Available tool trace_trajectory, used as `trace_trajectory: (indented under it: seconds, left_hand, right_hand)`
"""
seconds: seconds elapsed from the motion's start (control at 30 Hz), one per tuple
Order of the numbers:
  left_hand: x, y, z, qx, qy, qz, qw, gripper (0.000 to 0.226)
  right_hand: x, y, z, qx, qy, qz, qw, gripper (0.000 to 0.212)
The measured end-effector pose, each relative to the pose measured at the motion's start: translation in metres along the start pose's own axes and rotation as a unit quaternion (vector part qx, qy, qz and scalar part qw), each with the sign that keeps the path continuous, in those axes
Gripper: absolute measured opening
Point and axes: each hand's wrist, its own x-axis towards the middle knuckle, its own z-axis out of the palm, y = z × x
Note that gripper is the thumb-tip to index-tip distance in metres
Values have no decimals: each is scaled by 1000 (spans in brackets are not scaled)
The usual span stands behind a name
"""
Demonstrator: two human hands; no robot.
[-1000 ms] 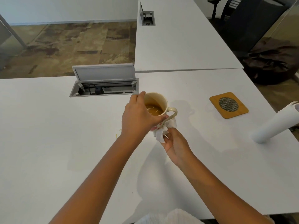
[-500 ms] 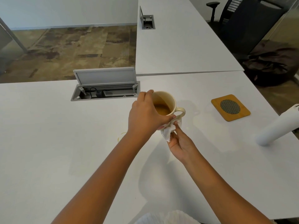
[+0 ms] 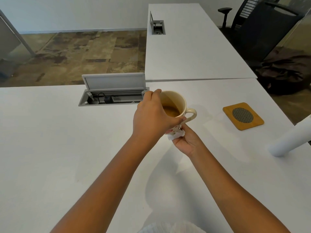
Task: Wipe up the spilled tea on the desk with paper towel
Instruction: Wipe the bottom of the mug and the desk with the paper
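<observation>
My left hand [image 3: 152,116] grips a cream mug [image 3: 175,105] from its side and holds it above the white desk [image 3: 50,148], tilted a little, with brown tea inside. My right hand [image 3: 186,140] is just below the mug and pinches a crumpled white paper towel [image 3: 176,134] against the mug's underside. The desk under my left hand is hidden, so no spilled tea shows.
A bamboo coaster [image 3: 243,116] with a dark mesh centre lies to the right. A paper towel roll [image 3: 291,140] lies at the right edge. An open cable hatch [image 3: 112,96] sits behind the mug. A black office chair [image 3: 259,29] stands beyond the second desk.
Both hands with the mug and towel have drifted slightly right and away from me. The faint tea ring seen left of my left forearm is no longer visible.
</observation>
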Motion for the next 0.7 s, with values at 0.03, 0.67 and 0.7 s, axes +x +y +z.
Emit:
trace_trajectory:
  seconds: [0.03, 0.67, 0.7]
  left_hand:
    - [-1, 0, -1, 1, 1, 2, 1000, 100]
    - [-1, -2, 2, -63, -47, -12, 997, 96]
    - [0, -2, 1, -65, -46, -12, 997, 96]
  right_hand:
    - [2, 0, 0, 6, -3, 12, 1000, 45]
    - [3, 29, 12, -20, 44, 24, 999, 50]
    - [4, 31, 10, -16, 43, 39, 998, 52]
